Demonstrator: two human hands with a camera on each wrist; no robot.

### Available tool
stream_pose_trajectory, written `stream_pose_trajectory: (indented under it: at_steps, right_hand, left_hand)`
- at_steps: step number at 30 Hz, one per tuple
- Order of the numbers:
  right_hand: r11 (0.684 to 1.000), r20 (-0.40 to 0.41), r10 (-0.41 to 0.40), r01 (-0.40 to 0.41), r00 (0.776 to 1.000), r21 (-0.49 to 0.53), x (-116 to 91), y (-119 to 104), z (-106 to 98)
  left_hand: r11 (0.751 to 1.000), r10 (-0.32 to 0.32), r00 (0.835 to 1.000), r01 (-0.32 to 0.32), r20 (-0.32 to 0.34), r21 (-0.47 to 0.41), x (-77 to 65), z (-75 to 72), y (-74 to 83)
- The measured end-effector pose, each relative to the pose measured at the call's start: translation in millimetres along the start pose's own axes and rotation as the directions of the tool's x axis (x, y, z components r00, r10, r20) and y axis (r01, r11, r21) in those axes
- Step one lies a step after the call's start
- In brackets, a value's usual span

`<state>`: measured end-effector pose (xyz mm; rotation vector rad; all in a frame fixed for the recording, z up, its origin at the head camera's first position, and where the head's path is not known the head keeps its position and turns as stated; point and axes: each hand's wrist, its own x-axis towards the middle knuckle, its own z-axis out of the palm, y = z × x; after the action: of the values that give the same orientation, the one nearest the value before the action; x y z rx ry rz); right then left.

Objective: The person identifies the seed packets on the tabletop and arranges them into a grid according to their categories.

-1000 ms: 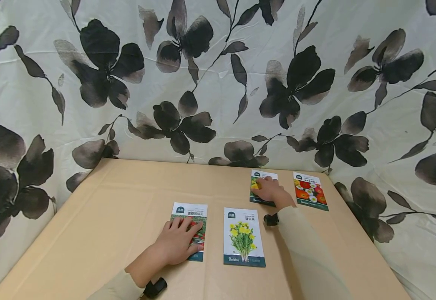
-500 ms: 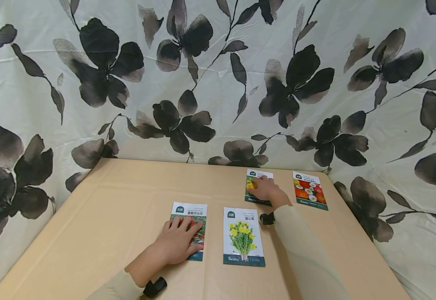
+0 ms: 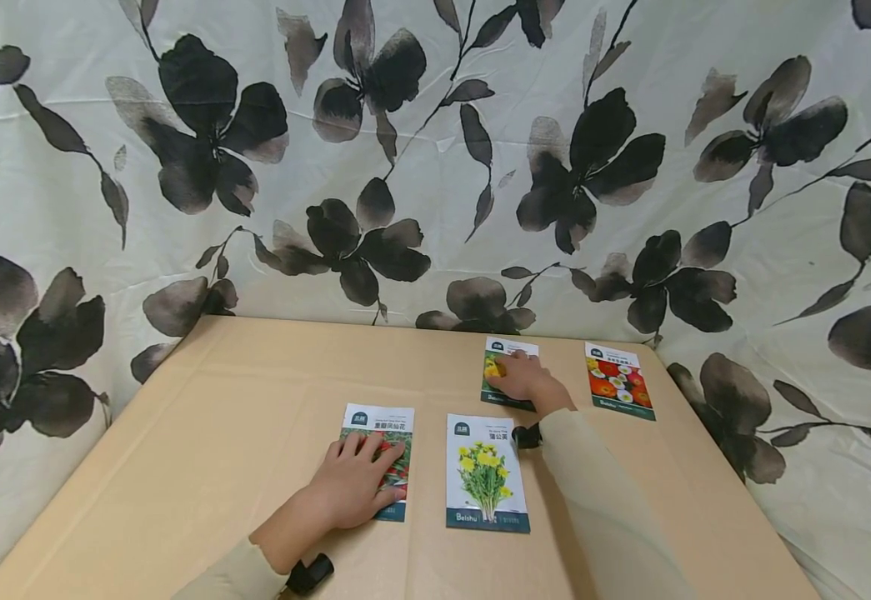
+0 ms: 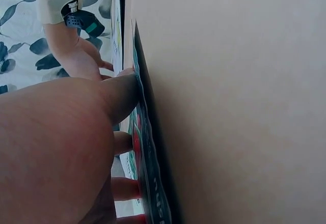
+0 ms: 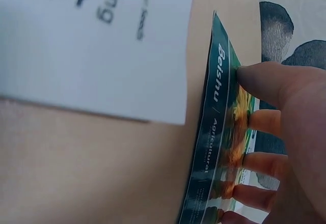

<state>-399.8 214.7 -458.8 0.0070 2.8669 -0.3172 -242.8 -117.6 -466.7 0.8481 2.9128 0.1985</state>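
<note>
My left hand [image 3: 352, 487] rests with spread fingers on a seed packet with red flowers [image 3: 378, 417]; in the left wrist view, thumb and fingertips touch its face. Farther back, my right hand [image 3: 523, 379] lies over a green seed packet with yellow flowers [image 3: 491, 368], covering much of its picture. The right wrist view shows fingertips [image 5: 260, 165] pressing along this packet's front, its dark "Beishu" band [image 5: 204, 132] facing the camera. Between the hands lies a white seed packet with a bunch of yellow flowers [image 3: 486, 475].
A seed packet with red, orange and white flowers [image 3: 620, 383] lies at the table's back right corner. The light tan tabletop [image 3: 255, 417] ends at a cloth with dark printed flowers [image 3: 375, 167] hanging behind it.
My right hand has slid the green packet with yellow flowers a little to the left, away from the red and orange one. My left hand and the other packets have stayed put.
</note>
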Motion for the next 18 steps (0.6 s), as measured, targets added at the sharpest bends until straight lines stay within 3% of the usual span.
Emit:
stream_pose_trajectory:
  at_steps: [18]
  right_hand:
    - [1.0, 0.011, -0.007, 0.007, 1.0, 0.022, -4.1, -19.4, -1.3]
  left_hand:
    - [1.0, -0.006, 1.0, 0.006, 0.011, -0.006, -0.8, -1.5, -0.3]
